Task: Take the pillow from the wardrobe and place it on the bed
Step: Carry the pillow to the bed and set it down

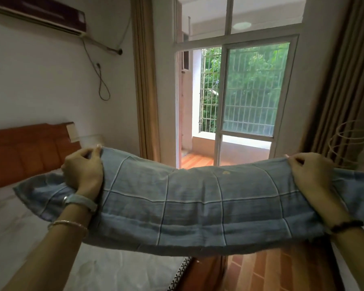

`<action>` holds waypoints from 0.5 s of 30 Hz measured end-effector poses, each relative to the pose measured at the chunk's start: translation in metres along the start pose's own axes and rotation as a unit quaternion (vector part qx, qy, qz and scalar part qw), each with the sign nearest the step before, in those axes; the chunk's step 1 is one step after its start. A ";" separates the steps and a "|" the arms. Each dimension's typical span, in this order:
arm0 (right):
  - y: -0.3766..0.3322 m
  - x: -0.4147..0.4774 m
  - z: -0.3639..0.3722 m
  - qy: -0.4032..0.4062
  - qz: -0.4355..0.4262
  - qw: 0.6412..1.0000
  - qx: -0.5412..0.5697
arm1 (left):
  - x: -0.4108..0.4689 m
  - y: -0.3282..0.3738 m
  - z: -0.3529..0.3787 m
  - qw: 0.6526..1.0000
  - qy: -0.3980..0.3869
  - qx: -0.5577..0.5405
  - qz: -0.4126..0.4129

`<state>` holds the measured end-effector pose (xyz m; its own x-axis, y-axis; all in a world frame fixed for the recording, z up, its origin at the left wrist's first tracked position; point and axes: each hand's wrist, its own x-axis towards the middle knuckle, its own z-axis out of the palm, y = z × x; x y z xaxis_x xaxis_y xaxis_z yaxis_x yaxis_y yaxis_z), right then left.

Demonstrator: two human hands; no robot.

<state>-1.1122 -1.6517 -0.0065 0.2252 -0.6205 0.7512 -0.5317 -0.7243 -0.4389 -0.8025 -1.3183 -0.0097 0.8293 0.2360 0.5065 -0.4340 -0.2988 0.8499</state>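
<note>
Room: I see a bedroom with a white wall, a sliding glass door [248, 101] and brown curtains [345, 80].
Left hand [83, 172]: closed on the pillow [189, 206] near its left end, fingers pinching the far edge.
Right hand [310, 175]: closed on the right end in the same way.
Pillow: blue checked, held stretched between my 2 hands in the air, sagging in the middle.
Bed [25, 234]: below the pillow's left part, with an orange headboard [27, 150].

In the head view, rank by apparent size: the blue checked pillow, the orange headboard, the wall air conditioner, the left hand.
1. Blue checked pillow, enlarged by nearness.
2. Orange headboard and wall air conditioner: similar, both cropped, unranked.
3. Left hand, smallest.
</note>
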 end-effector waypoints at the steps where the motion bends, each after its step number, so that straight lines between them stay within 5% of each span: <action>1: 0.010 0.012 0.020 -0.002 -0.007 1.000 0.006 | 0.003 -0.001 0.020 1.000 0.004 0.002 0.000; 15: 0.124 0.221 0.239 -0.017 -0.032 0.997 0.061 | 0.070 0.028 0.304 0.999 0.024 0.029 -0.009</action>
<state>-0.9332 -1.9507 -0.0128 0.2836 -0.5801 0.7636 -0.4122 -0.7927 -0.4491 -0.6494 -1.5913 0.0054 0.8179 0.2859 0.4993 -0.3976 -0.3464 0.8496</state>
